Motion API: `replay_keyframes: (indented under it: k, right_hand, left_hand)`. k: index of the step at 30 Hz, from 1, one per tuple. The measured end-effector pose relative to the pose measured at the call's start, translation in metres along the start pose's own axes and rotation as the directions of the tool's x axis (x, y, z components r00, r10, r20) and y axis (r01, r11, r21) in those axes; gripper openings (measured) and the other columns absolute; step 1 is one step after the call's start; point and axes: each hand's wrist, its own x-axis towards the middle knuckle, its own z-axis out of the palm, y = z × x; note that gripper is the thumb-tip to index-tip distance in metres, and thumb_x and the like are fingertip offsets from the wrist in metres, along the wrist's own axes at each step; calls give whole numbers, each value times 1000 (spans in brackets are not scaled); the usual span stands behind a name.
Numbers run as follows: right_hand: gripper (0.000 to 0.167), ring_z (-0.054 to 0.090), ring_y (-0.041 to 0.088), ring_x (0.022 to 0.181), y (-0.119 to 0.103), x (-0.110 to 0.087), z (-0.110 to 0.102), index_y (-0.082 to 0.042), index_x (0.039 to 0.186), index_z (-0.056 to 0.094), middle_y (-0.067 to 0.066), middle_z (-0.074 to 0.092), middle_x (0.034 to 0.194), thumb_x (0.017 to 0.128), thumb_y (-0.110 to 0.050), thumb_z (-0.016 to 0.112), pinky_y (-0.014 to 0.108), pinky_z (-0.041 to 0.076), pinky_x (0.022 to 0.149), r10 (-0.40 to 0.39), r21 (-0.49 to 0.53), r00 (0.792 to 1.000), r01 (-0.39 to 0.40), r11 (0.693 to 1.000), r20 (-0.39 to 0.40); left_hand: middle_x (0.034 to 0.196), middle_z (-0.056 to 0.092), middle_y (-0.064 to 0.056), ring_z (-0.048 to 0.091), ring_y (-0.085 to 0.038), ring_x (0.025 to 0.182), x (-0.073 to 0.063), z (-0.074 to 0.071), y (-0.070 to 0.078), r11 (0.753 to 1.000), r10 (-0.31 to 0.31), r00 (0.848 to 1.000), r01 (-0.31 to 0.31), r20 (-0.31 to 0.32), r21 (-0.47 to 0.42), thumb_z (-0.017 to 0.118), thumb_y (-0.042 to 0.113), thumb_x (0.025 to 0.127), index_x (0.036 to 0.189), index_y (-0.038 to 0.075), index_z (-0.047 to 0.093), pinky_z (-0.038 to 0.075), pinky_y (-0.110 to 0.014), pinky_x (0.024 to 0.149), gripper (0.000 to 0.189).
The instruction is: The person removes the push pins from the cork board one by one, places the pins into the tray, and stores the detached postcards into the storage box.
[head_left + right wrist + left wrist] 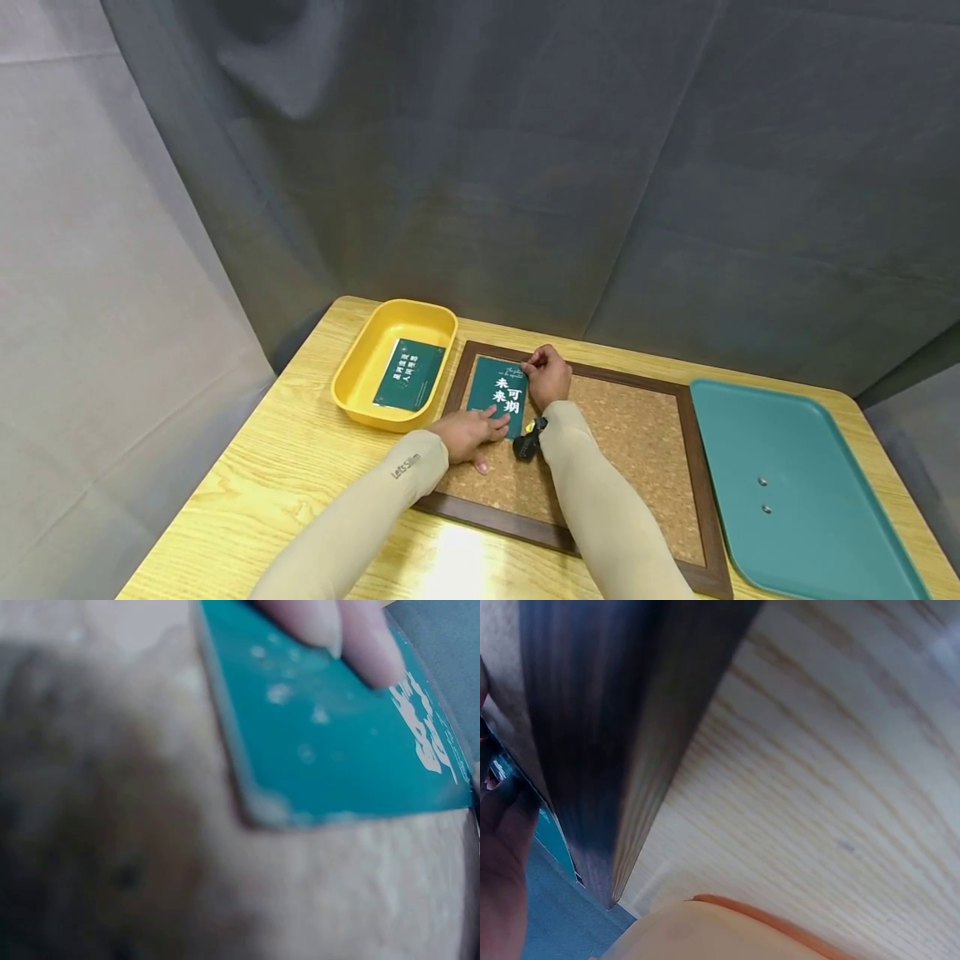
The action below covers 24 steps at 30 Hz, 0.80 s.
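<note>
A dark green card with white lettering lies upright near the left end of a cork board framed in dark wood. My left hand rests on its lower part with fingers extended; the right wrist view shows two of those fingertips flat on the card. At the card's top right corner is my right hand, fingers bent and thumb and forefinger close together. Whatever lies between them is hidden. The left wrist view catches mostly the board's frame, with fingers at the left edge.
Left of the board stands a yellow tub holding another green lettered card. A teal tray sits to the right, bearing two small silvery round pieces. A dark curtain hangs behind the wooden table.
</note>
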Motion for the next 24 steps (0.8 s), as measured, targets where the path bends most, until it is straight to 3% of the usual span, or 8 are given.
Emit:
replay_keyframes:
  k: [6,24]
  right_hand:
    - [13,51,20,69,0,-2,-1,-7,87,57,8,61,81,87,-8,70,31,41,63,-25,0,1000,25,1000,-12]
    - [15,51,19,71,2,1,-1,-7,86,56,8,60,81,87,-7,71,30,40,61,13,92,999,-9,996,-42]
  left_hand:
    - [157,27,2,23,-22,145,0,0,0,1000,2,1000,-2,2,6,66,47,78,147,17,43,33,-37,111,79]
    - [157,28,2,24,-22,144,0,-1,1,1000,-9,1000,9,-4,4,67,45,77,147,17,43,32,-38,112,79]
